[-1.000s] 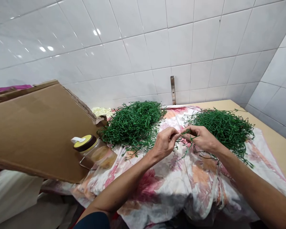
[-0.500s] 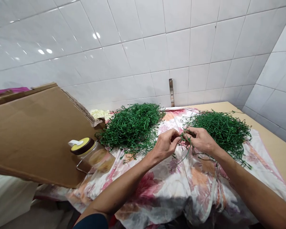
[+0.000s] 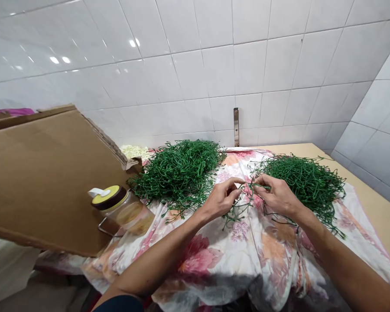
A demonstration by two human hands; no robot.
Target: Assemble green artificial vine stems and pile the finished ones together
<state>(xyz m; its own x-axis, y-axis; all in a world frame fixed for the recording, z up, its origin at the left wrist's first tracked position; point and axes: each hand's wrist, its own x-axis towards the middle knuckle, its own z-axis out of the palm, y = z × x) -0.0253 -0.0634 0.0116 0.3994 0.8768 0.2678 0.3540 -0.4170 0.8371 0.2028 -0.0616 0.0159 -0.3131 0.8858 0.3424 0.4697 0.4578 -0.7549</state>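
Between my two hands is a small tangle of thin green stem-like strands, with small knobs or forks at their ends. My left hand pinches some of them, and a few dangle below its fingertips. Opposite it, my right hand closes thumb and fingers on the strands' other side. A large heap of the same strands lies to the left, beyond my left hand. Another heap rests at the right, partly behind my right hand and wrist.
A floral cloth covers most of the wooden table. At left, a clear jar with a yellow lid stands tilted in view before a big cardboard box. Pale small pieces lie by the tiled wall, which carries a metal strip.
My hands have moved slightly apart, the left one a little to the left. More strands now hang below my left fingertips. The camera view has shifted slightly.
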